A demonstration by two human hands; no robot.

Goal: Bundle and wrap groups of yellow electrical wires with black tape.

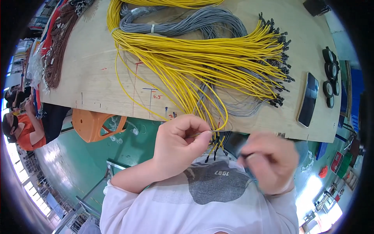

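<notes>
My left hand is closed in a pinch at the table's near edge, thumb and forefinger on a thin yellow cable. A large bundle of yellow cables spreads over the table, with black connectors on the ends at the right. Several cables from it hang over the edge by my left fingertips, their black ends in front of my shirt. To the right, my right hand is blurred by motion, its fingers curled. Something small and dark shows at those fingertips, too smeared to name.
Grey cables, tied with a white band, lie behind the yellow ones. A phone and several rolls of black tape are at the right. Brown cables lie far left. An orange stool stands below; another person sits left.
</notes>
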